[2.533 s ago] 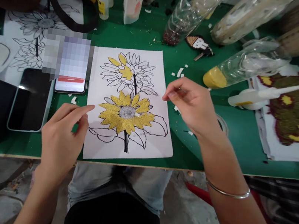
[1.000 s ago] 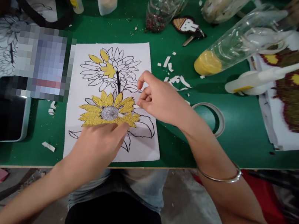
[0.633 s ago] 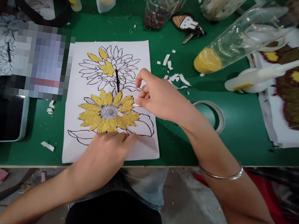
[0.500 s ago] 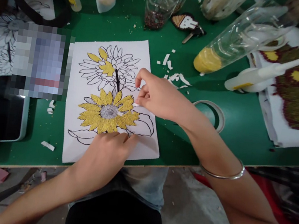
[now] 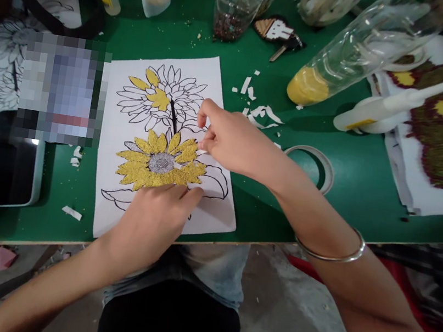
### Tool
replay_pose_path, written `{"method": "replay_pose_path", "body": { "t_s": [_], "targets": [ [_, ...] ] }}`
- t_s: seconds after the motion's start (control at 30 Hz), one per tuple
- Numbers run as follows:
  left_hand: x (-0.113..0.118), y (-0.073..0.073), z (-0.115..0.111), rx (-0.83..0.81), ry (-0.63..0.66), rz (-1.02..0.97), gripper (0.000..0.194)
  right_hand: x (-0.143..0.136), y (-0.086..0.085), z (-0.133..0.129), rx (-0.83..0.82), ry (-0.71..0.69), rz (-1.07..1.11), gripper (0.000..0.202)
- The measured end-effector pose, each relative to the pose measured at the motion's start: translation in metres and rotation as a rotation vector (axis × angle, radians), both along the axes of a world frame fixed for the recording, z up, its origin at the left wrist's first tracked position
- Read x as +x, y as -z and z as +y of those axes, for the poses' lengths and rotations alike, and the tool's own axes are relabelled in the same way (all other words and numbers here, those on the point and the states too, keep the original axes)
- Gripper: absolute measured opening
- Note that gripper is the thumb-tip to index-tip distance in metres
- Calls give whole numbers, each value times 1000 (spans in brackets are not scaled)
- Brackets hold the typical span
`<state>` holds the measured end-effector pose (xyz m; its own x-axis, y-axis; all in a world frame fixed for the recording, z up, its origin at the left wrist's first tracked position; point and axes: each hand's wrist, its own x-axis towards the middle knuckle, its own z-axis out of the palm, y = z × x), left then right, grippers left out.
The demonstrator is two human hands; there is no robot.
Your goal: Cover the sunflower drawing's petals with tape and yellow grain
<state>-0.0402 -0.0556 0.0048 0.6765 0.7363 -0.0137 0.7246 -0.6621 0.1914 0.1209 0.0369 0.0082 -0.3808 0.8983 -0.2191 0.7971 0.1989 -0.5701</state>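
A sheet of paper (image 5: 214,217) with line-drawn flowers lies on the green table. Its lower flower (image 5: 138,167) has petals covered in yellow grains around a grey centre; the upper flower (image 5: 160,98) is yellow on only a few petals. My left hand (image 5: 158,215) rests on the lower edge of the yellow flower, fingers curled down and fingertips hidden. My right hand (image 5: 229,137) is over the flower's upper right petals, thumb and fingers pinched. A small white bit shows under its fingertips, too small to name.
A phone (image 5: 16,163) lies to the left. Paper scraps (image 5: 260,116), a tape ring (image 5: 327,170), keys (image 5: 282,39) and a clear bottle with yellow grains (image 5: 310,85) surround the sheet. A glue bottle (image 5: 368,113) lies near a grain-covered picture (image 5: 437,143) at the right.
My left hand has moved slightly up over the yellow flower's lower petals. The right hand has shifted a little to the left, still pinched.
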Motion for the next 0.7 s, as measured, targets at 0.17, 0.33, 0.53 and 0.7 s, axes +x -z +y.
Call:
{"method": "replay_pose_path", "body": {
  "t_s": [0.17, 0.33, 0.53, 0.7],
  "targets": [
    [1, -6, 17, 97, -141, 124, 34, -1, -1, 2, 17, 0, -30, 20],
    [11, -6, 30, 133, -142, 239, 30, -1, -5, 2, 0, -26, -69, 19],
    [19, -4, 35, 112, -147, 264, 29, 0, -9, 1, -10, -43, -63, 24],
    [19, -2, 38, 137, -122, 246, 24, 1, -5, -4, 94, -9, -51, 23]
  ]
}}
